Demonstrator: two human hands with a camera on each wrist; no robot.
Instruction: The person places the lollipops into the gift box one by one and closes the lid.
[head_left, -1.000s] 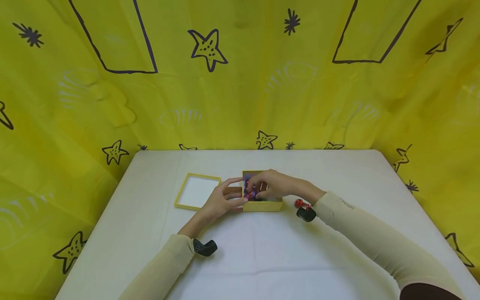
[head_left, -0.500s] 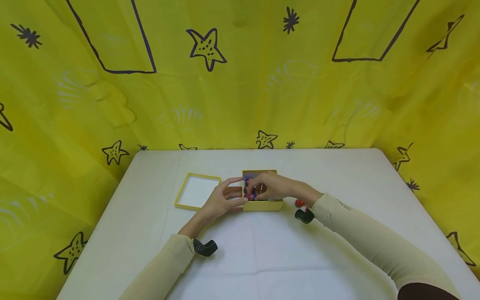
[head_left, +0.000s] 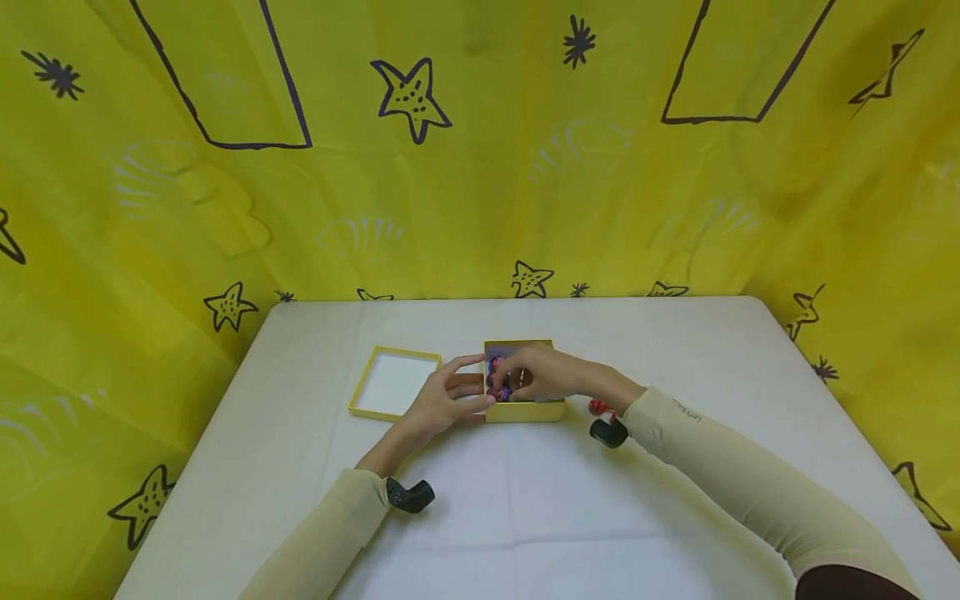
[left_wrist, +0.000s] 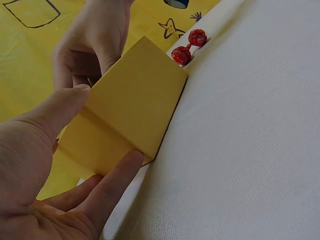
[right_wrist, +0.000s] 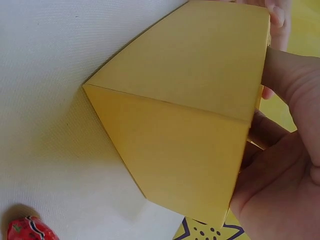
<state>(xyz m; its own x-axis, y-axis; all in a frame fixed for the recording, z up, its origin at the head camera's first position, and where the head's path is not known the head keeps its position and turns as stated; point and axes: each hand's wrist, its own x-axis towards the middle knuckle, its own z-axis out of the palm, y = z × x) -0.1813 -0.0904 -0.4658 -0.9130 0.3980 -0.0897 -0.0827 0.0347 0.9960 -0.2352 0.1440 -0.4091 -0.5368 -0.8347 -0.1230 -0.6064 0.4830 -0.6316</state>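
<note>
A yellow box (head_left: pixel 525 412) stands without its lid in the middle of the table. Several purple-and-red wrapped candies, which look like lollipops (head_left: pixel 497 385), lie inside it at the left. My left hand (head_left: pixel 438 398) holds the box's left end, thumb near the front rim and fingers spread along the side. My right hand (head_left: pixel 551 372) reaches in over the right side, fingers curled round a wrapped candy; the box walls hide its fingertips in both wrist views. The yellow box (right_wrist: pixel 185 110) fills much of the right wrist view.
The yellow-rimmed lid (head_left: pixel 358 411), white inside, lies left of the box behind my left hand. Red-wrapped lollipops (left_wrist: pixel 181 55) lie on the white table just right of the box, partly under my right wrist in the head view. A yellow curtain (head_left: pixel 480 167) hangs behind.
My right hand has shifted slightly left and down within the box, its wrist covering more of the red lollipops. My left hand and the box have stayed put.
</note>
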